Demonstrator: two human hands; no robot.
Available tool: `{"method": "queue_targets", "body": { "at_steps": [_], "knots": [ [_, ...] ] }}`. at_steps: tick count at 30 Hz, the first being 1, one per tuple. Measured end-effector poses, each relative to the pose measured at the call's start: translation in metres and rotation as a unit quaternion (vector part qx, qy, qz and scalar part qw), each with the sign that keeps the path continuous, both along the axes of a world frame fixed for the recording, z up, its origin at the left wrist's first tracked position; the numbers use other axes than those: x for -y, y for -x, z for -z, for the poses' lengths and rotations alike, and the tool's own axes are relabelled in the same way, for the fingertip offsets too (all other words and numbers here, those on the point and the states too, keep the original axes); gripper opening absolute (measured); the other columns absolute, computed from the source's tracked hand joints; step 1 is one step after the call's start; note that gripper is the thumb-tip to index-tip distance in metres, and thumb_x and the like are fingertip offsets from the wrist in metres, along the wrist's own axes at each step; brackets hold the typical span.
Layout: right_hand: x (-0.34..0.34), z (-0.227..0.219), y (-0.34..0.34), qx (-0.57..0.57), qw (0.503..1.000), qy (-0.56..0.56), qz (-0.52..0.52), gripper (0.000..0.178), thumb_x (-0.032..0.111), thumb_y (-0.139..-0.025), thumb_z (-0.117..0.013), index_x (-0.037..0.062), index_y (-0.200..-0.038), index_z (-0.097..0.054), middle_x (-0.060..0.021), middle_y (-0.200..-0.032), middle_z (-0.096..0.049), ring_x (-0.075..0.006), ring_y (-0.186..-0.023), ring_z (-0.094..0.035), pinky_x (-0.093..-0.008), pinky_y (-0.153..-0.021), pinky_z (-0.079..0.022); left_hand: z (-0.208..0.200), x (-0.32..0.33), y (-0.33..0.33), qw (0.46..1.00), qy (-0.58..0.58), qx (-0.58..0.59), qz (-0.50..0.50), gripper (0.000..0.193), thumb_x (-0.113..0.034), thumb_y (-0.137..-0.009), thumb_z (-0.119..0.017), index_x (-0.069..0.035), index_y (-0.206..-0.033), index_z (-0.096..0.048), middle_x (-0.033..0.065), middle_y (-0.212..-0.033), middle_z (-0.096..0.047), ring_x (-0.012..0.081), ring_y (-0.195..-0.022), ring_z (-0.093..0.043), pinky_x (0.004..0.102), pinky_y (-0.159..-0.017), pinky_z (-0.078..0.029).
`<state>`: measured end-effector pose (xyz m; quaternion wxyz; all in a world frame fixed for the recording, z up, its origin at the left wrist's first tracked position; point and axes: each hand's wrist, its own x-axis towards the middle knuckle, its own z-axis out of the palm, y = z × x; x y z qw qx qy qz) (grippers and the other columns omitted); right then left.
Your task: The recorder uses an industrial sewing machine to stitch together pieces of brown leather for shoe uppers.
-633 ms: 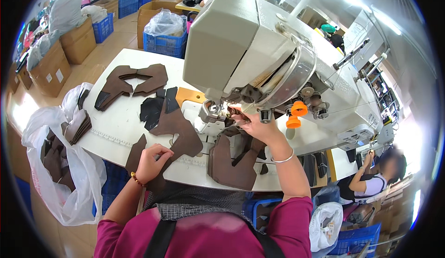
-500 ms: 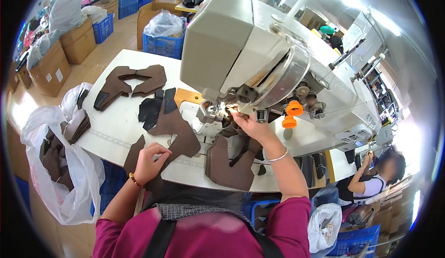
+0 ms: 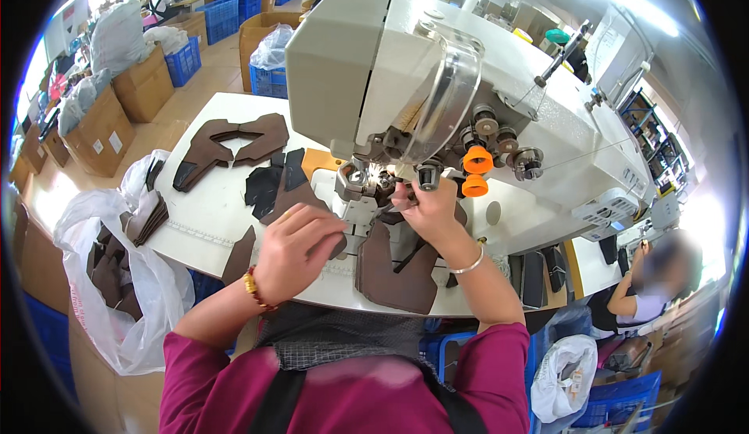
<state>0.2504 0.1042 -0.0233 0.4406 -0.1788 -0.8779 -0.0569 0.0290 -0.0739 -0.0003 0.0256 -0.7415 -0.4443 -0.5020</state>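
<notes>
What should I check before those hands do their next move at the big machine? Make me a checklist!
1. Right hand clear of the lit work spot: not ok; its fingers are right beside it, under the sewing machine.
2. Left hand clear of that spot: ok; it is apart from it, on the near left side.
3. Brown cut pieces near the right hand lying on the white table: ok, as far as they show.
4. Brown stack at the far left apart from the machine: ok.
5. Needle threaded: cannot tell; too small to see.
</notes>
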Motion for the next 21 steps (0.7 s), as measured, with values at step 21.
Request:
{"method": "queue_targets", "body": {
  "at_steps": [21],
  "knots": [
    [0.092,-0.02,-0.101,-0.015,0.817,0.573,-0.069,0.018,0.014,-0.098,-0.069,0.0012,-0.11,-0.073,-0.0009,-0.089,-0.07,-0.0051,-0.069,-0.051,-0.0253,-0.063,-0.042,0.057,-0.011,-0.016,0.953,0.292,-0.056,0.064,0.024,-0.004,-0.085,-0.077,-0.003,-0.107,-0.07,0.0123,-0.098,-0.067,0.0281,-0.085,-0.072,0.0393,-0.076,-0.058]
  ]
}}
